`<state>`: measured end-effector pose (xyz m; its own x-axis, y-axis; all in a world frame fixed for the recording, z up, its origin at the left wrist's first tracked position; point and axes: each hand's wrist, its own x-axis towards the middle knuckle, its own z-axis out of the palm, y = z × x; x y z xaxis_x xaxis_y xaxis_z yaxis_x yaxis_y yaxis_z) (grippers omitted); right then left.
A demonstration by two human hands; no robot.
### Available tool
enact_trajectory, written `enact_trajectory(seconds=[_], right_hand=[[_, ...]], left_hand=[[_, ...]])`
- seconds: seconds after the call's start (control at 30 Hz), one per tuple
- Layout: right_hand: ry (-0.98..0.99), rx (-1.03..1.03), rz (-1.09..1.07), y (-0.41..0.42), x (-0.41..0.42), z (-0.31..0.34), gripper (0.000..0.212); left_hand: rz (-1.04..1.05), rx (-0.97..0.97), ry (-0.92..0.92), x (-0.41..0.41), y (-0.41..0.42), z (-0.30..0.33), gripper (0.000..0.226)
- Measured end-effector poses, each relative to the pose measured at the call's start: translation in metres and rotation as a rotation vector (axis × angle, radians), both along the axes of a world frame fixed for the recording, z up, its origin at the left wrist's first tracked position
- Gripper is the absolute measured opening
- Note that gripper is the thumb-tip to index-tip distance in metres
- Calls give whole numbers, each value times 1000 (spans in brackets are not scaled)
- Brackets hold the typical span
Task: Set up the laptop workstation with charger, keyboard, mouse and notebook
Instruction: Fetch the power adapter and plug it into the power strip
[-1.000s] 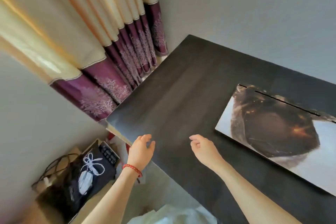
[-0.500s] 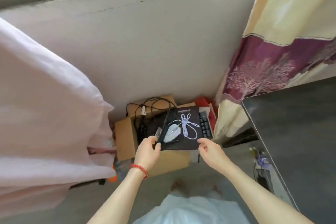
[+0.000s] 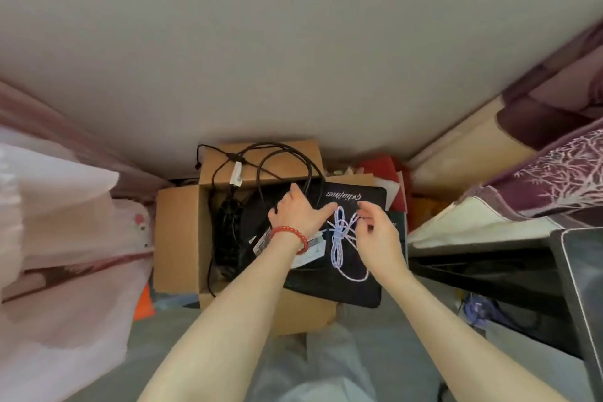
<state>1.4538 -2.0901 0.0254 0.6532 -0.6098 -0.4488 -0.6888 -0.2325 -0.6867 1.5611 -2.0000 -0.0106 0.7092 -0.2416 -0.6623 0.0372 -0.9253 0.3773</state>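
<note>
A cardboard box [image 3: 177, 238] sits on the floor against the wall, black cables [image 3: 277, 157] looping out of its back flap. A black pad [image 3: 359, 284] with white lettering lies across the box's right side, and a coiled white cord [image 3: 339, 238] rests on it. The left hand [image 3: 298, 211], a red bead bracelet [image 3: 290, 233] at its wrist, lies with its grip spread on the things in the box, thumb reaching to the cord. The right hand [image 3: 378, 235] pinches a loop of the cord between curled fingertips. The dark counter [image 3: 580, 271] edge shows at right, beside a purple curtain [image 3: 554, 180].
</note>
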Motion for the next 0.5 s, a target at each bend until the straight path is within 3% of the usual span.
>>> enact_trajectory(seconds=[0.1,0.17,0.27,0.4,0.5], right_hand=[[-4,11,-30,-20,-5,-11,35],[10,21,-37,-29,-8,-14,33],[8,37,-19,-34,-8,-7,33],[-35,95,78,-23,8,15,37],[-66,126,236,-6,21,37,42]], left_hand=[[27,83,-32,8,-25,-21,69],[140,33,-83,4,-28,-24,47],[231,-104,-106,1,-10,-12,44],[394,-287,90,4,42,16,46],[380,-352,176,0,75,41,16]])
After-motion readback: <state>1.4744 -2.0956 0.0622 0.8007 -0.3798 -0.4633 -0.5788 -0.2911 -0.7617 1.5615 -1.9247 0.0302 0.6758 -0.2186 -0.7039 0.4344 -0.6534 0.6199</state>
